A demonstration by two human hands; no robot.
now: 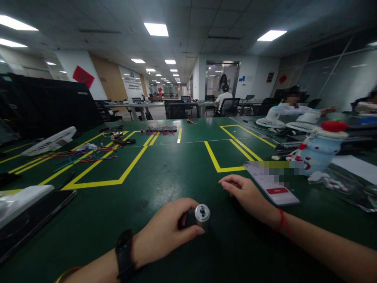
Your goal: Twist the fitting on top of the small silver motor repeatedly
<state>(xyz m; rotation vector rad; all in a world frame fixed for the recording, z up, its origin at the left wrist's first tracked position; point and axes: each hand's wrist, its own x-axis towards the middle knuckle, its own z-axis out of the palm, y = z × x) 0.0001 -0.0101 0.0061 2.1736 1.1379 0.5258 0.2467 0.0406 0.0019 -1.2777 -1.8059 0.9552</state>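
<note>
- Plainly, the metal cylinder (202, 215) sits at the lower middle of the frame, upright or nearly so, with a small stub (202, 210) on its round top;
- the left hand (165, 226) pinches its side, thumb and curled fingers parted only by its width;
- the right hand (247, 194), right of centre, has its fingers loosely bent and seems to hold nothing, just beside the phone (271, 185);
- the metal cylinder looks rigid and probably weighty for its size; its smooth wall may slip, so best gripped round the side, stub kept free
</note>
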